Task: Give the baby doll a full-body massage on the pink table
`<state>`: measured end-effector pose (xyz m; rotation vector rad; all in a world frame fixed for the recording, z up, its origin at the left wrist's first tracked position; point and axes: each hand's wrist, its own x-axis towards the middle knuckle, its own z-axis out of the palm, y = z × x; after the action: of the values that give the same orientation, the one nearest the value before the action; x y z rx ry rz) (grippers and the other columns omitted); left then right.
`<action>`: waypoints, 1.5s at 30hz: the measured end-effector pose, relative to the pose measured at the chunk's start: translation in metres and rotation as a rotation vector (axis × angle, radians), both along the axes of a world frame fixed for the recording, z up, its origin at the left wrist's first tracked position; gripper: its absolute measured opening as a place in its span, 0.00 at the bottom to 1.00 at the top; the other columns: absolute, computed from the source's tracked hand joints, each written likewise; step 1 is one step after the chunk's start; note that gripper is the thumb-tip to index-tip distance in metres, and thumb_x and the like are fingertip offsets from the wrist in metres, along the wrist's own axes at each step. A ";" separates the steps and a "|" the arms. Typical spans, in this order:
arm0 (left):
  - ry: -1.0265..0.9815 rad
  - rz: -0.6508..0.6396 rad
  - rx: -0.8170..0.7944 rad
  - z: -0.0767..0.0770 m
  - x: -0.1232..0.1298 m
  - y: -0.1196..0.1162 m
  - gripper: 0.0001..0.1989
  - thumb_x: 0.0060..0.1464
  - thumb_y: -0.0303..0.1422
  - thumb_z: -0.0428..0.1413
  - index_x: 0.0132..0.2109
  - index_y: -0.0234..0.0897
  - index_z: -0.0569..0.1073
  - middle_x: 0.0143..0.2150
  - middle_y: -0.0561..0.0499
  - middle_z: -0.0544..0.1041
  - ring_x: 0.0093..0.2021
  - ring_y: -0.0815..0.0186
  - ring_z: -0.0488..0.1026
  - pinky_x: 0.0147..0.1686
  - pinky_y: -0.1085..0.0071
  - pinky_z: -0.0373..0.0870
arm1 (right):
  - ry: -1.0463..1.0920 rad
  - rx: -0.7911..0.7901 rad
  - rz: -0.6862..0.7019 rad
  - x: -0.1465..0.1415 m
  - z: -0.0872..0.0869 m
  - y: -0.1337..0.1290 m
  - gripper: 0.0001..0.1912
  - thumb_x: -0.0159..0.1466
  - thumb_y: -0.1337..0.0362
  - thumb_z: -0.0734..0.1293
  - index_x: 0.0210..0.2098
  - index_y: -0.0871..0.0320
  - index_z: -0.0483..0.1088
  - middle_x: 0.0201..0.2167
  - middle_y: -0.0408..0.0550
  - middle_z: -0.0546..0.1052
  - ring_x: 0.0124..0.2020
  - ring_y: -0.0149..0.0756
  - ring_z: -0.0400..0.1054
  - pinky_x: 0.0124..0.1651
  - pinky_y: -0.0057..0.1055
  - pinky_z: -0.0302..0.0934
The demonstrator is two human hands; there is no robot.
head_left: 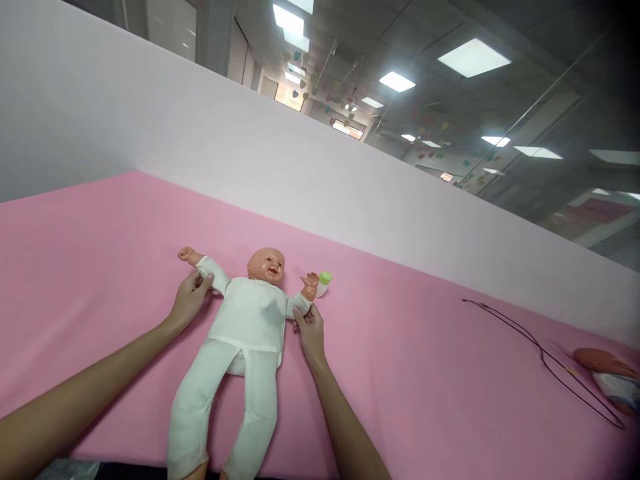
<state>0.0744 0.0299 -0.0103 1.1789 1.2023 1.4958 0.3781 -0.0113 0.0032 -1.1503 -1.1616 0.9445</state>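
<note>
A baby doll (250, 313) in a white top and white trousers lies on its back on a pink surface (400, 373), its head toward the wall. Both doll arms are spread outward. My left hand (193, 297) pinches the white sleeve at the left of the picture, below the doll's fist. On the other side, my right hand (310, 330) has its fingers closed on the other sleeve near the cuff. A small bottle with a green cap (325, 280) is just behind the doll's open hand there.
A white partition (300, 180) rises along the far edge of the pink surface. Toward the right lies a thin dark cable (541, 350) in a loop. Beside it, at the right edge, is another doll (607, 373), partly cut off.
</note>
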 end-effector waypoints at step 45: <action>0.420 -0.139 0.413 -0.014 0.007 0.002 0.20 0.66 0.38 0.53 0.61 0.44 0.76 0.60 0.42 0.78 0.60 0.49 0.73 0.59 0.48 0.70 | 0.034 0.042 0.102 0.005 -0.010 0.010 0.19 0.48 0.60 0.82 0.39 0.54 0.82 0.38 0.50 0.84 0.37 0.42 0.77 0.40 0.35 0.73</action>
<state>0.0813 0.0317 -0.0245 1.8875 1.0710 1.4742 0.3828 -0.0018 -0.0068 -1.0455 -1.2159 1.0092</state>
